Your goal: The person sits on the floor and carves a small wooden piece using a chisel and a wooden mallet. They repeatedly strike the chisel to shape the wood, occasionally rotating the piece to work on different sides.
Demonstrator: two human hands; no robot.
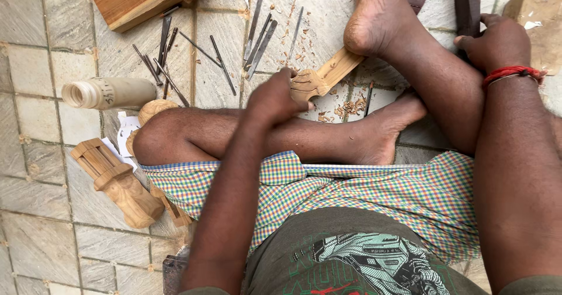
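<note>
Your left hand (272,99) clamped carved wooden piece (321,77) on stone floor (35,84), pinned under foot (377,16) | right hand (497,40) gripped dark mallet (467,2) | wood stiff, light; hold plain shank, carving likely fragile.

1. The carved wooden piece (322,77) is pale tan, long and narrow, with a rounded, ridged carving at its near end. It lies slanted on the stone floor, far end pinned under a bare foot, near end gripped by a hand.
2. The dark wooden mallet (467,2) stands roughly upright, held at its lower end.
</note>
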